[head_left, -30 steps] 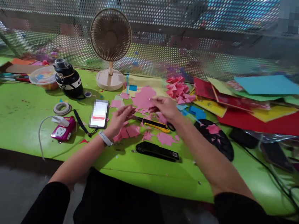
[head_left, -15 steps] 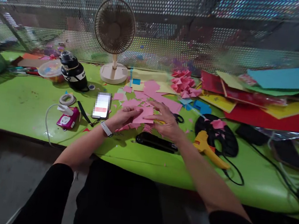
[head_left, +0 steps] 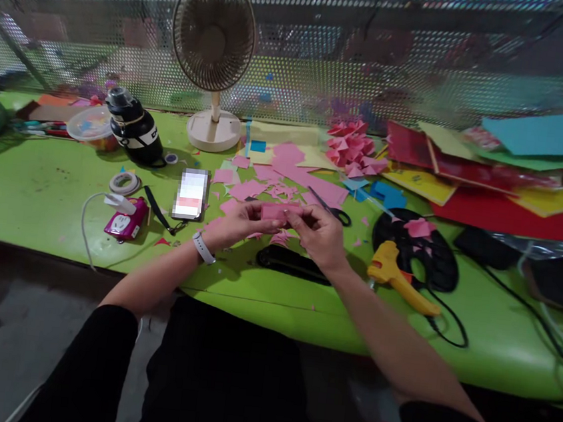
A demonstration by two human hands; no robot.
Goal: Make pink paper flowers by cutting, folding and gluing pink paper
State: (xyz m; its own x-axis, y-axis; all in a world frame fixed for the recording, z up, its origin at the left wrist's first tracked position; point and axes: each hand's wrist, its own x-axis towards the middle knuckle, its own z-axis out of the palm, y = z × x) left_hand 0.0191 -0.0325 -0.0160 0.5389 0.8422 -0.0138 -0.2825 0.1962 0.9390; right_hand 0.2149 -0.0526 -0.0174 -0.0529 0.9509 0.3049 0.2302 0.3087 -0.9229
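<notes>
My left hand (head_left: pixel 236 224) and my right hand (head_left: pixel 318 236) meet over the green table (head_left: pixel 36 198), both pinched on one folded pink paper piece (head_left: pixel 277 211) held just above the tabletop. A white band sits on my left wrist. Loose pink paper scraps (head_left: pixel 285 174) lie behind the hands, and scissors (head_left: pixel 329 206) rest just beyond my right hand. A black stapler-like tool (head_left: pixel 289 263) lies right under my right wrist. Folded pink paper flowers (head_left: pixel 351 148) are piled further back.
A phone (head_left: pixel 190 193), tape roll (head_left: pixel 124 183), pink gadget with cable (head_left: pixel 122 224), black bottle (head_left: pixel 134 130) and desk fan (head_left: pixel 214 56) stand to the left and behind. A yellow glue gun (head_left: pixel 397 280), black pad (head_left: pixel 421 249) and stacked coloured sheets (head_left: pixel 506 174) fill the right. Perforated metal screen behind.
My hands drew back from the scraps and came together, lifting a pink piece off the table and folding it between both. The view dropped, showing the glue gun.
</notes>
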